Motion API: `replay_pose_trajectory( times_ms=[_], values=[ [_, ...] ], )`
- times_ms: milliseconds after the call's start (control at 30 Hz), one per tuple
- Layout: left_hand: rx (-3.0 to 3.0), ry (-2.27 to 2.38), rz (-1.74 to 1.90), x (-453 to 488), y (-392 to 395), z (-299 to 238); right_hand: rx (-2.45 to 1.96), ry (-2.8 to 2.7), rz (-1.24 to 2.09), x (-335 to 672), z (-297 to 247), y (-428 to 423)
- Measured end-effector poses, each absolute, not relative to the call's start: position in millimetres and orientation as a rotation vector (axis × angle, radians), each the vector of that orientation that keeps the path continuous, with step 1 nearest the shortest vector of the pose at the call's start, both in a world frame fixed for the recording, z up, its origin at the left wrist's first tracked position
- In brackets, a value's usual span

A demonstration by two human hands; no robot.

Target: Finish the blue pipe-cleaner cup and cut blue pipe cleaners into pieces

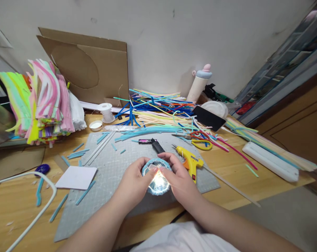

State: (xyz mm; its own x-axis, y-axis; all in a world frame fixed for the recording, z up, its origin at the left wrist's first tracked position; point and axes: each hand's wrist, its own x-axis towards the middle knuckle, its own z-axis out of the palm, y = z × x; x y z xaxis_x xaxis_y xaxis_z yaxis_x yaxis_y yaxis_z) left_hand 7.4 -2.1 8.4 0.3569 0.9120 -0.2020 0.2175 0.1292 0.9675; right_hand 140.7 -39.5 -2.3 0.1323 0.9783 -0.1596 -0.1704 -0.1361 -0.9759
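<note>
Between both hands is a small round piece with a light-blue fuzzy rim [158,193] and a bright glow inside that washes out its detail. My left hand [137,178] grips its left side, and my right hand [180,178] grips the right, with both thumbs resting on its face. Fingertips behind the piece are partly hidden. Just beyond my right hand lies a yellow glue gun [192,161] on the grey cutting mat [116,175]. A small black block [157,146] and a dark stick with a pink label [145,141] lie past the hands.
Scissors [204,144] lie behind the glue gun. Loose pipe cleaners [158,115] pile along the wall near a phone [209,118] and bottle [199,84]. At left are bundled pipe cleaners [46,94], white paper [76,177], blue offcuts [85,193] and a white cable [49,206].
</note>
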Motion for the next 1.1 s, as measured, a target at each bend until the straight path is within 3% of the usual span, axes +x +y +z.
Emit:
replay_pose_trajectory(
  times_ms=[167,400,933,1100],
  values=[
    [1.54,1.143,0.896,8,-5,10,-1.258,-0.858,1.181,142,-1,-37],
    [2.012,1.075,0.834,3,-5,14,-1.275,-0.946,1.111,147,7,-40],
    [2.078,1.123,0.759,1,0,6,-1.305,-1.052,1.135,149,3,-45],
    [2.051,1.41,0.735,-4,9,4,-1.374,-1.212,0.932,171,3,-60]
  ],
)
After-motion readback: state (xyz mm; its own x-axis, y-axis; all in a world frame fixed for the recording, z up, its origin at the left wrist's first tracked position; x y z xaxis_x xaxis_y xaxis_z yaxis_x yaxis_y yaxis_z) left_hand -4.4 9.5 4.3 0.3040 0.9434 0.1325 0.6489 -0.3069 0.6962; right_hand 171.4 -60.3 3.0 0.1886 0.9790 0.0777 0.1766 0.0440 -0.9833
